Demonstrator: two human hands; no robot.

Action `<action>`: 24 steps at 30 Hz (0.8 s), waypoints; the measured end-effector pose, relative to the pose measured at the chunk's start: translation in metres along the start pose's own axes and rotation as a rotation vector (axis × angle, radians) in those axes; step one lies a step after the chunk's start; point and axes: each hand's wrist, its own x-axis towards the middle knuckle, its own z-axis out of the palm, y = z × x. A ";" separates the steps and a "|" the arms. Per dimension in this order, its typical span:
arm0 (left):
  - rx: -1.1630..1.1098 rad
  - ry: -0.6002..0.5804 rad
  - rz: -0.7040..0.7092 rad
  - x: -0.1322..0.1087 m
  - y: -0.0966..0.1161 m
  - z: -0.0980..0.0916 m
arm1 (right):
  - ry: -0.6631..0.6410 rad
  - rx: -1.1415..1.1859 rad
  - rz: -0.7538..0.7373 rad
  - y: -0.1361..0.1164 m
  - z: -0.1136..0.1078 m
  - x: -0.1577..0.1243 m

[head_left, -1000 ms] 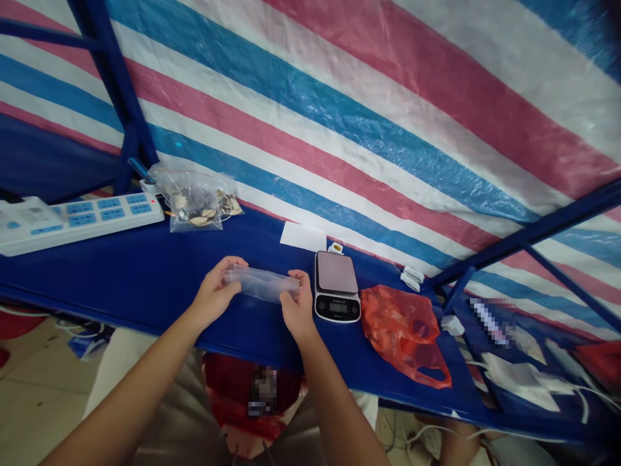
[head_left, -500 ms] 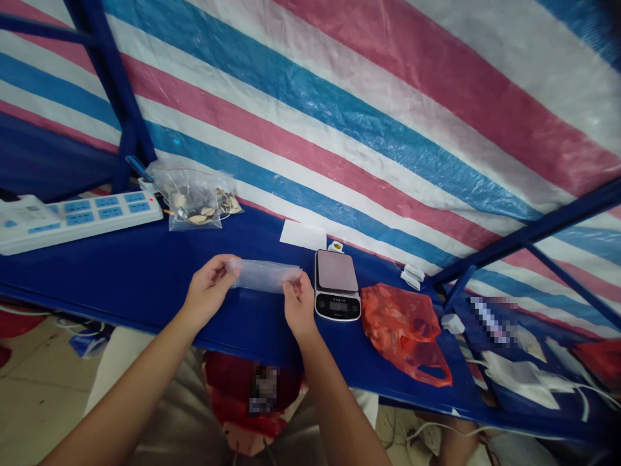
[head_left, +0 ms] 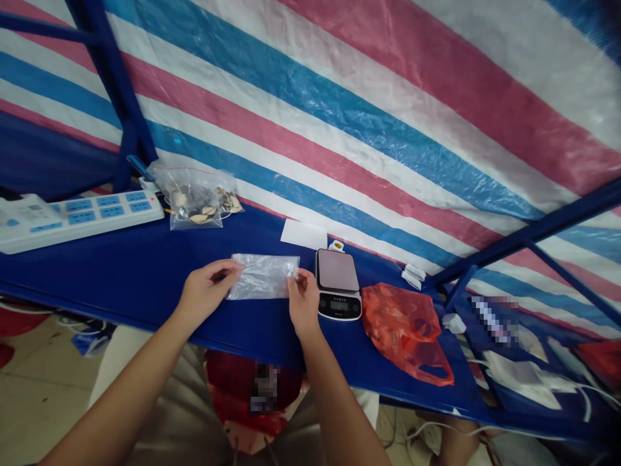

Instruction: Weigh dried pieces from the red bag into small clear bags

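A small clear plastic bag (head_left: 262, 276) is stretched flat between both hands above the blue table (head_left: 121, 272). My left hand (head_left: 206, 289) pinches its left edge and my right hand (head_left: 303, 299) pinches its right edge. The bag looks empty. A small digital scale (head_left: 337, 283) with a bare pan sits just right of my right hand.
A red plastic bag (head_left: 407, 327) lies right of the scale. At the back left are a clear bag of dark and pale pieces (head_left: 196, 197) and a white power strip (head_left: 72, 217). A white card (head_left: 303, 234) lies behind the scale. White adapters and cables (head_left: 519, 378) crowd the right end.
The clear bag was a narrow folded strip held between the hands; it has now spread open into a flat rectangle. Both hands stay at its ends, barely shifted.
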 end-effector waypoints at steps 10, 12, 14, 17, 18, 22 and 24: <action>0.169 -0.064 -0.008 0.024 0.005 -0.008 | 0.044 0.081 0.053 0.008 0.003 0.003; 0.175 -0.067 -0.003 0.029 0.002 -0.009 | 0.038 0.145 0.059 0.008 0.004 0.003; 0.174 -0.076 -0.005 0.033 0.001 -0.010 | 0.042 0.184 0.068 0.007 0.005 0.003; 0.164 -0.084 0.001 0.051 0.004 -0.004 | 0.065 0.254 0.087 0.006 0.006 0.003; 0.155 -0.079 0.013 0.062 0.005 0.001 | 0.074 0.283 0.093 0.006 0.006 0.003; 0.134 -0.118 0.071 0.125 0.006 0.033 | 0.063 0.276 0.077 0.005 0.004 -0.002; 0.203 -0.198 0.066 0.156 0.003 0.050 | 0.035 0.191 0.034 0.005 0.003 -0.005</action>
